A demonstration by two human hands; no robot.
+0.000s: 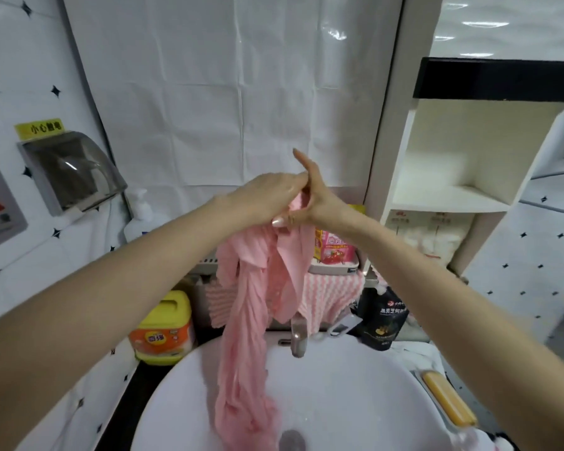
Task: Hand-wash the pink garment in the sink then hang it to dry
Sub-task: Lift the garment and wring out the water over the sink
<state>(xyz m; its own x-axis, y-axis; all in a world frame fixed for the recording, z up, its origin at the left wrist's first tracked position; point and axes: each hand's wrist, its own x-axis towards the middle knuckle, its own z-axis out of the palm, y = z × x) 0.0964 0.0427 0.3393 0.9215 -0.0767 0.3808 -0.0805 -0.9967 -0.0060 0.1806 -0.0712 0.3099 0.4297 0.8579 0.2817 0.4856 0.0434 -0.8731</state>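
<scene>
Both hands, left hand (267, 196) and right hand (316, 203), grip the pink garment (251, 314) at its top, hanging into the white sink (355, 402).

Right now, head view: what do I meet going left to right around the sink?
grey wall cover → yellow detergent tub → pink garment → black pouch → yellow soap bar. Pump bottle and faucet are left out because they overlap their neighbours.

Bright, even indoor light; glare on upper-right tiles (479, 24); wide-angle bending at edges; slight softness.
</scene>
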